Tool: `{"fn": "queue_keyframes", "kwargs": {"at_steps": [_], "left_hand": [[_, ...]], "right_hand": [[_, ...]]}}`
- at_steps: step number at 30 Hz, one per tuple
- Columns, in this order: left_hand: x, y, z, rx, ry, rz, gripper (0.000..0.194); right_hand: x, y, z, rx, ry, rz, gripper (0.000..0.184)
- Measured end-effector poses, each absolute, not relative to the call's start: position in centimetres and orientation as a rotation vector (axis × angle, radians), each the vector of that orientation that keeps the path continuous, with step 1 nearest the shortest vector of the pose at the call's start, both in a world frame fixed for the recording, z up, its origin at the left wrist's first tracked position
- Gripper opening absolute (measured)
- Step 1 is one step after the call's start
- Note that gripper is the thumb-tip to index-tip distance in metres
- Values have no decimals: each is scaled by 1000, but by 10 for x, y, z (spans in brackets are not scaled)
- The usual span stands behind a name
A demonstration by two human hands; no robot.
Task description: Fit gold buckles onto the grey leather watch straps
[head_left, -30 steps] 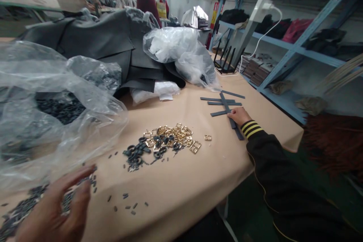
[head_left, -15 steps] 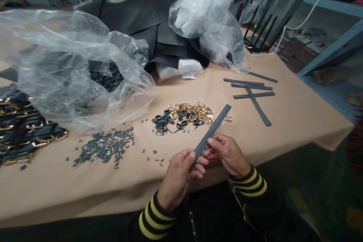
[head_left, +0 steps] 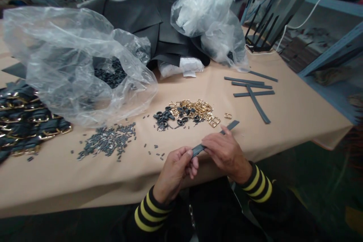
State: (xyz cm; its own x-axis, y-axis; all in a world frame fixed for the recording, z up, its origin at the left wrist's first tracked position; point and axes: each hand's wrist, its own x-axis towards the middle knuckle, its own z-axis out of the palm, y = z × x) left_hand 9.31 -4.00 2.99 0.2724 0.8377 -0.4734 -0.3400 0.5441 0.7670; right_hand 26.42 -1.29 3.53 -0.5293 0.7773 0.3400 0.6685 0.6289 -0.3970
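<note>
Head view: we hold a dark strap (head_left: 230, 125) between both hands at the near edge of the table (head_left: 297, 117), at about six o'clock in the picture. Our left hand (head_left: 177, 166) pinches the strap's near end between thumb and fingers, and our right hand (head_left: 225, 153) lies over its middle with the fingers curled around it; the far end pokes out toward one o'clock. Just beyond, at twelve o'clock from the hands, sits a heap of gold buckles (head_left: 195, 109) mixed with black rings (head_left: 163, 118). At ten o'clock lie small dark pins (head_left: 109, 143) and a clear plastic bag (head_left: 73, 64). At two o'clock rest spare straps (head_left: 251, 90), well apart from us
</note>
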Motion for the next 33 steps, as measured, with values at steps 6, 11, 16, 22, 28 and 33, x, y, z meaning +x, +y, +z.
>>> {"fn": "queue_keyframes", "kwargs": {"at_steps": [6,11,16,22,28,33], "left_hand": [[90,-42,25,737,1126,959,33],[89,-41,19,645,1118,942,36],[89,-40,21,593,1078,958,36],[89,-38,19,877,1282,920,31],[91,-39,20,1734,1662,1307,11],[89,-44,25,1622,1377,992,16]], "right_hand": [[258,-15,39,-1306,-2211,1001,18],[257,-13,36,-1262,-1726,1769,20],[256,-11,30,-1240,-1475,1963,24],[249,-12,28,-1121,-1416,2008,20],[239,-17,30,-1134,-1340,1884,20],[239,-17,29,-1111,-1375,1820,18]]}}
